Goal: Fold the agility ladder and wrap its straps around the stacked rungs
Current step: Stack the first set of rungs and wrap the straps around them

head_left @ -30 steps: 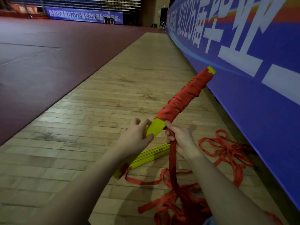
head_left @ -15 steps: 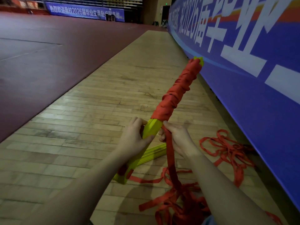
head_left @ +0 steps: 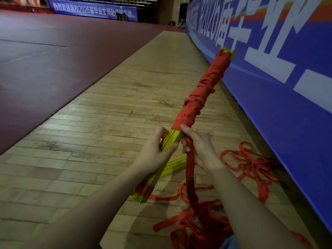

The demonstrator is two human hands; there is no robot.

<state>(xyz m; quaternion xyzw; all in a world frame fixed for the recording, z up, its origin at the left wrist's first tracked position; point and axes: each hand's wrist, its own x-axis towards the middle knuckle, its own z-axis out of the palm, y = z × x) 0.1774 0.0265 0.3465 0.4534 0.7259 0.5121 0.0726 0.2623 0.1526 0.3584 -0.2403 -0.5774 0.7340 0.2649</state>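
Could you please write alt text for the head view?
A left hand grips yellow stacked rungs, their far half wrapped in red strap, while a right hand holds the strap's loose run above a tangle on wooden floor.

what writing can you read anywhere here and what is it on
"热烈欢送我校2026届毕业生奔赴祖国各地": white letters on the far blue banner; the last few characters are blurred, so that ending is my best reading.
"2026届毕业": big white letters on the blue side banner, cut off by the frame edge; the start of that line is too slanted to read.
Rungs and straps: no writing seen.
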